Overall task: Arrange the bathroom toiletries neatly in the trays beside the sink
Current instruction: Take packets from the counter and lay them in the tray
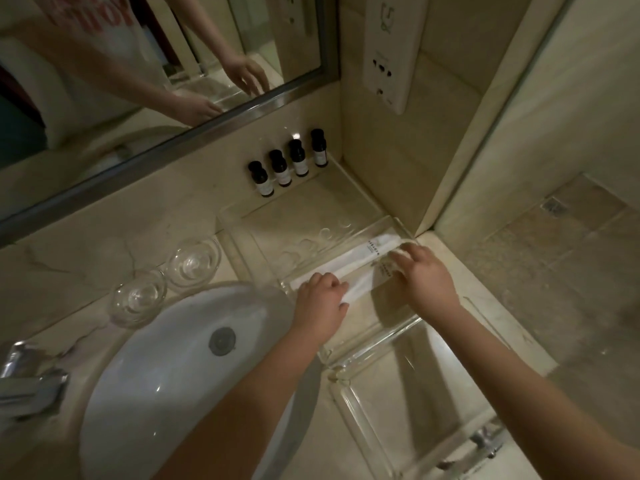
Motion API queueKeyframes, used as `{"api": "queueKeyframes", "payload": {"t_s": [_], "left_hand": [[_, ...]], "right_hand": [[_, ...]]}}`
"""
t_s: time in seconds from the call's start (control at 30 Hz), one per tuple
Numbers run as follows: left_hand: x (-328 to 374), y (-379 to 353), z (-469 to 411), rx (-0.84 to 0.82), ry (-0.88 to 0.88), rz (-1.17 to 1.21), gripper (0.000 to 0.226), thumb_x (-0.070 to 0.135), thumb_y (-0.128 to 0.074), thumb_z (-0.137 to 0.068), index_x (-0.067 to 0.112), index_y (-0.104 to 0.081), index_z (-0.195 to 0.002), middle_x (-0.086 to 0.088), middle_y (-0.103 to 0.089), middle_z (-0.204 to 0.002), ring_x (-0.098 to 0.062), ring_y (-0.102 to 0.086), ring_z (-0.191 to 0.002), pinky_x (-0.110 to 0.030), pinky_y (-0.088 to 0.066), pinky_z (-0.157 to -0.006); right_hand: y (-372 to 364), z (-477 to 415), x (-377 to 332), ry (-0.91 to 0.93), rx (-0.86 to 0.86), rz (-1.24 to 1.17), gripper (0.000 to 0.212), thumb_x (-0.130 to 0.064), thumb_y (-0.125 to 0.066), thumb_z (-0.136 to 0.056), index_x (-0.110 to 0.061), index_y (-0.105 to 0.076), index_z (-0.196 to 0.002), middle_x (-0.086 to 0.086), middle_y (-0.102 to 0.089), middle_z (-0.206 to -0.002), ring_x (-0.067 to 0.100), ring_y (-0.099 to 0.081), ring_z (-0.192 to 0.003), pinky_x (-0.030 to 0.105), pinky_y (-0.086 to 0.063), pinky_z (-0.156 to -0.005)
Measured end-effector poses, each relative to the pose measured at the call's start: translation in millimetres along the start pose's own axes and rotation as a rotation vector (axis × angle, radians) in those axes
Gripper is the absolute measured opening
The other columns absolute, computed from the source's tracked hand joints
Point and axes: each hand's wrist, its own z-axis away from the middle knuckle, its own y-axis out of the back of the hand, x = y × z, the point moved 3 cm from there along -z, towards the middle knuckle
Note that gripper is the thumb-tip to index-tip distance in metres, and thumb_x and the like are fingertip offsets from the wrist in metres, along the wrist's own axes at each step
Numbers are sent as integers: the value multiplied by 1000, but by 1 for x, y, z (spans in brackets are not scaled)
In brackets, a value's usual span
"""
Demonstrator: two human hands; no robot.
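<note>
Long white toiletry packets (360, 259) lie side by side across a clear acrylic tray (239, 237) right of the sink. My left hand (320, 297) holds the near-left end of one packet, fingers curled over it. My right hand (427, 273) grips the right end of the packets, fingers curled over their printed tips. Several small dark bottles with white labels (284, 164) stand in a row at the tray's back, against the wall. A second clear tray (349, 396) sits nearer to me, nothing visible in it.
The white sink basin (166, 368) with its drain lies at lower left, and a chrome tap (27, 379) is at the left edge. Two upturned glasses (166, 282) stand on the marble counter behind the sink. A mirror and a wall-mounted dispenser (391, 50) are above.
</note>
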Motion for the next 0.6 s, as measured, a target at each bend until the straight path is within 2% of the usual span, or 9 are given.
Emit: {"api": "queueKeyframes", "payload": {"t_s": [0.07, 0.13, 0.17, 0.23, 0.3, 0.4, 0.5, 0.53, 0.6], "left_hand": [[2, 2, 3, 25, -17, -46, 38, 25, -60, -85, 19, -60, -122, -5, -57, -114, -26, -50, -109, -35, -40, -89], [4, 2, 2, 88, -25, -94, 34, 22, -82, -59, 21, -74, -91, -2, -63, -84, -23, -61, -80, -30, -50, -65], [4, 1, 1, 113, -5, -109, 35, 21, -87, -45, 22, -75, -78, 2, -61, -73, -21, -61, -67, -27, -49, -54], [3, -1, -2, 161, 9, -110, 36, 18, -88, -37, 23, -73, -69, 4, -59, -65, -19, -59, -59, -23, -48, -48], [5, 0, -4, 164, 18, -97, 36, 17, -88, -37, 22, -73, -69, 4, -59, -65, -19, -59, -59, -22, -48, -48], [6, -1, -5, 124, 31, -104, 37, 17, -88, -39, 23, -73, -72, 5, -59, -65, -19, -59, -60, -22, -48, -49], [6, -3, -5, 116, 52, -104, 36, 19, -86, -44, 23, -72, -77, 4, -60, -69, -20, -60, -64, -24, -50, -51], [5, -1, -2, 106, 72, -108, 33, 21, -84, -51, 22, -72, -83, 2, -61, -74, -21, -61, -69, -27, -51, -55], [6, 1, 1, 66, 63, -38, 30, 23, -69, -75, 16, -67, -104, -4, -62, -97, -26, -58, -92, -35, -51, -75]], "right_hand": [[-10, 8, -2, 41, -130, 78, 33, -9, -67, -75, -15, -68, -107, 9, -65, -113, 32, -63, -98, 33, -53, -64], [-19, 14, 1, 12, -212, 102, 36, -10, -64, -78, -19, -65, -113, 3, -61, -118, 25, -61, -103, 27, -49, -61], [-20, 15, 2, 8, -209, 84, 36, -10, -65, -78, -20, -65, -113, 1, -61, -116, 24, -61, -101, 25, -46, -58], [-21, 13, 4, 6, -208, 65, 35, -11, -71, -73, -21, -66, -107, 1, -63, -104, 24, -65, -91, 22, -38, -50], [-23, 10, 8, 3, -210, 77, 38, -12, -72, -72, -21, -64, -108, 2, -62, -98, 25, -65, -83, 22, -34, -46], [-25, 8, 9, 3, -205, 43, 40, -16, -64, -79, -21, -60, -118, 5, -60, -103, 28, -64, -85, 27, -43, -51], [-25, 8, 9, -16, -199, 17, 40, -12, -57, -83, -19, -58, -123, 7, -59, -109, 30, -64, -86, 29, -45, -55], [-23, 7, 8, -19, -198, 13, 41, -11, -57, -83, -18, -58, -123, 8, -59, -110, 30, -64, -86, 30, -46, -56], [-19, 8, 5, -18, -182, 14, 41, -7, -57, -81, -15, -60, -122, 10, -61, -110, 32, -64, -90, 32, -49, -59]]}}
